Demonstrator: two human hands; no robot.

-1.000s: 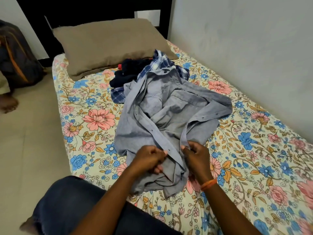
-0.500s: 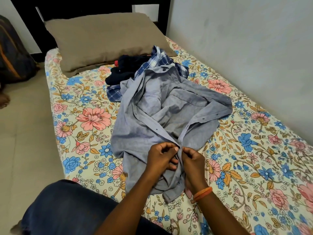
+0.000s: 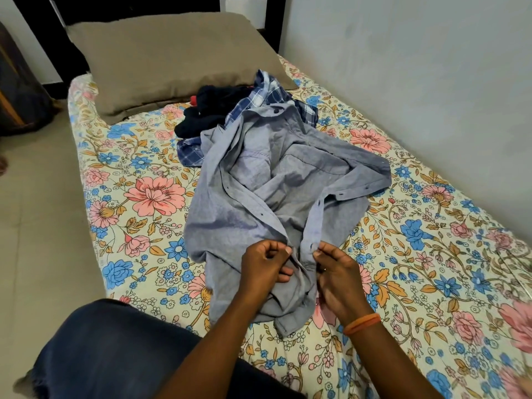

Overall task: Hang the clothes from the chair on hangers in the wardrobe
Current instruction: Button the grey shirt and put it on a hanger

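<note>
The grey shirt (image 3: 276, 203) lies crumpled in the middle of the bed (image 3: 431, 254), its hem near the front edge. The left hand (image 3: 263, 269) pinches one front edge of the shirt and the right hand (image 3: 336, 277) pinches the other. Bare sheet stays free toward the wall-side edge.

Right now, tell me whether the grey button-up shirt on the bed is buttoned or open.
Open: the grey button-up shirt lies rumpled with its two front edges apart, the left hand and right hand each pinching one.
</note>
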